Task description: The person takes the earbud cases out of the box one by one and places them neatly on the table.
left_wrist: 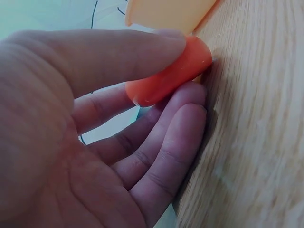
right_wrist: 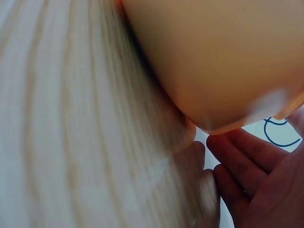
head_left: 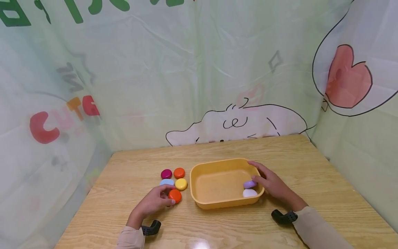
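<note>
My left hand (head_left: 155,200) pinches a glossy orange-red disc (head_left: 175,196) between thumb and fingers, low over the table. In the left wrist view the thumb lies along one face of that disc (left_wrist: 171,71) and fingers back the other. At the right end of a yellow plastic basin (head_left: 208,203), my right hand (head_left: 275,185) holds the rim, thumb over the inside. The right wrist view shows its fingers (right_wrist: 242,164) beside the basin's outer wall (right_wrist: 213,61). Inside the basin, a purple disc (head_left: 249,184) leans by a white one (head_left: 249,193) at the right end.
Just beyond the left hand lie a magenta disc (head_left: 166,174), another orange disc (head_left: 179,173), a yellow disc (head_left: 181,184) and a light blue piece (head_left: 167,182), partly covered by the hand. The wooden table (head_left: 217,224) ends at a printed cloth (head_left: 149,86) behind.
</note>
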Available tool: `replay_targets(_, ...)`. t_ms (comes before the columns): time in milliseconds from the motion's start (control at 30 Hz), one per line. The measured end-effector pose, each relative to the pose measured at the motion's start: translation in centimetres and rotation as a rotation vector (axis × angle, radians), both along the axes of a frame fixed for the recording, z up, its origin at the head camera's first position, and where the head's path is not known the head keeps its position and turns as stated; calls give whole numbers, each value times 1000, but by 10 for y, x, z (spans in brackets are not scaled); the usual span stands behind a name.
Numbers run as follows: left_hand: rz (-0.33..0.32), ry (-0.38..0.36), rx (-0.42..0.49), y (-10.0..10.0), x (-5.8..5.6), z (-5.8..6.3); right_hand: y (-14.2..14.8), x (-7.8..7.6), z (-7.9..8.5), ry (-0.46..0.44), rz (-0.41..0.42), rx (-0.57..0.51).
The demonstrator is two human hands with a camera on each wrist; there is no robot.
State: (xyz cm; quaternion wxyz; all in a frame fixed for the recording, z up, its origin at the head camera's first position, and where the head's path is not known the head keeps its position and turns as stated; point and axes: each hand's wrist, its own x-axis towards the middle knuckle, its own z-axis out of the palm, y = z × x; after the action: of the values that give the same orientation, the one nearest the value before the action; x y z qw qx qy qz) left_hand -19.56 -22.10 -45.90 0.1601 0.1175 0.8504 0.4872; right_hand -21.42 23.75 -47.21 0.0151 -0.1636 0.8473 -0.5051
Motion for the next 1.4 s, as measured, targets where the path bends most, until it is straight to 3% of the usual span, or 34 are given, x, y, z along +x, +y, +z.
replay_targets(367,-4,32,-77,-2,-1,0,0,0,-1,11,-10,14)
replay_targets(667,-8,26,-90,-1,-2,1,1,1,0,10,-3,4)
replay_targets(867,-16,-6,-42,-2,0,5,1,1,-1,17,3,11)
replay_targets(1100,-6,13,30,-4,0,9,1,2,0,12,3,8)
replay_targets(1267,1,26,164,8,-7,14,2,1,-1,17,4,9)
replay_targets(1400,-43,52,219,24,-13,17,1,-1,-3,30,12,3)
